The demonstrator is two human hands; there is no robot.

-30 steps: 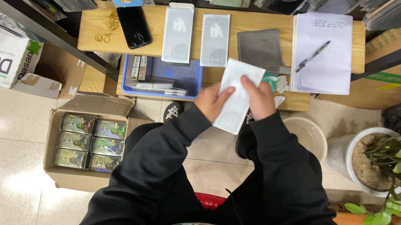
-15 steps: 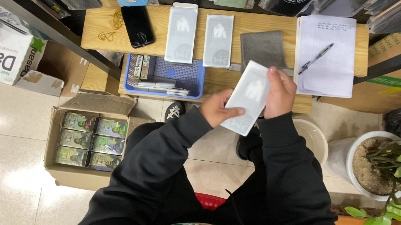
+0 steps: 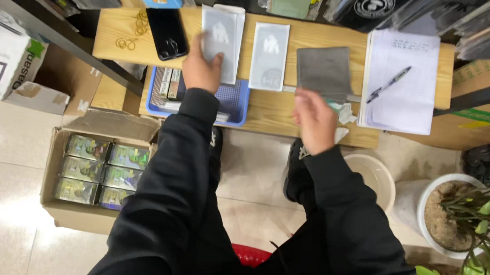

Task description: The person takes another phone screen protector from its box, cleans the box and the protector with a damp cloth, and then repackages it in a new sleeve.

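Left hand (image 3: 202, 69) grasping a white packet (image 3: 220, 35), right hand (image 3: 315, 120) loose, holding nothing I can see.

Head view, all placed off the wooden bench (image 3: 272, 107): packet lies flat on the bench top, left fingers on its lower edge, black phone (image 3: 167, 33) just left of it, second white packet (image 3: 269, 56) just right. Right hand hovers over the bench's front edge, near a grey sleeve (image 3: 323, 72) and crumpled wipe (image 3: 342, 112). Notepad (image 3: 404, 93) with pen (image 3: 389, 84) at bench's right end. Blue tray (image 3: 231, 103) under left wrist. Cardboard box (image 3: 75, 132) on floor, left of bench.
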